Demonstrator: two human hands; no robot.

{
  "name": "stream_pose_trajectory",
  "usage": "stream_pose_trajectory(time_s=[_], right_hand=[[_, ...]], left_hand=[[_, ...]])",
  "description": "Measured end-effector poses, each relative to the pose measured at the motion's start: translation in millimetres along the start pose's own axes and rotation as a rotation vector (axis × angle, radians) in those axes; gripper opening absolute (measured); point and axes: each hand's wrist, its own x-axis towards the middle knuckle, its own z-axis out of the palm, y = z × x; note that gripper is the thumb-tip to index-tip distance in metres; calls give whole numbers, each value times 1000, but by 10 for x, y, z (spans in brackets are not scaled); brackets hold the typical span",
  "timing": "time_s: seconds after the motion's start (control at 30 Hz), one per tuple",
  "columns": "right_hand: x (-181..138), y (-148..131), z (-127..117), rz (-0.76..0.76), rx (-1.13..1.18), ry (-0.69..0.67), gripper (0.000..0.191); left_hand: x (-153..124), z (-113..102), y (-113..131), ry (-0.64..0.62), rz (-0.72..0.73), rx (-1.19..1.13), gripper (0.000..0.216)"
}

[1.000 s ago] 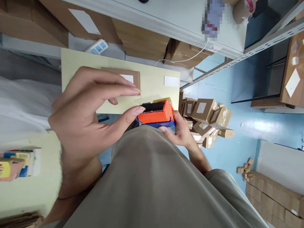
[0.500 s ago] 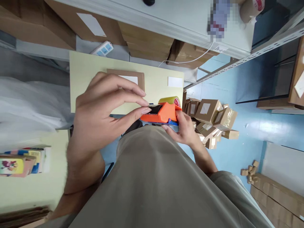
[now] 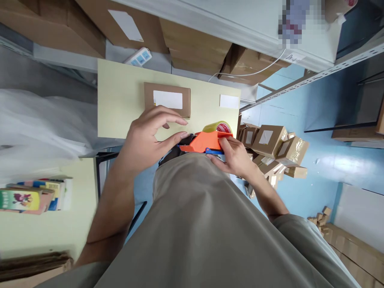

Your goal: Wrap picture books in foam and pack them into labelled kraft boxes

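My right hand is wrapped round an orange tape dispenser with a blue lower edge, held in front of my body. A roll of yellowish tape with a red-and-white core sits in it. At the dispenser's black front end, my left hand has its thumb tip close by, with thumb and fingers apart; no object shows between them. Whether the thumb touches that end I cannot tell. Just beyond my left hand, a brown carton with a white label lies on the pale yellow table.
A white paper label lies on the table's right part. Behind stands a shelf over large cartons, with a power strip. Several labelled boxes are piled on the floor at right. Books lie on another table at left.
My left thumb and fingers, close together at the dispenser's front end before, have parted. The hand has drawn lower, uncovering more of the carton. My right hand keeps its hold; the view has shifted slightly.
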Motion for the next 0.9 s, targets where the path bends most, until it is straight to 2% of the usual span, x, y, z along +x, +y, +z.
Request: stream_pose_trajectory(time_s=[0.33,0.5,0.6,0.7,0.8,0.9], right_hand=[[-10,74,220,-103,-76,-47,35],[-49,180,349,-26,-66,-134,50],[7,306,553,111,-55,-254,65],[130,460,890,255,-66,-398,71],[212,609,1206,320,-111,-524,69],[157,770,1307,352,-159,-593,68]], left_hand=[[-263,55,-191,-59,-173,-96,22],[-367,153,-367,-57,-211,-129,26],[-492,408,-735,-24,-242,-139,27],[-674,840,-1271,14,-335,-154,32],[-878,1252,-1786,30,-414,-176,37],[-1061,1407,-2177,115,-500,-159,37]])
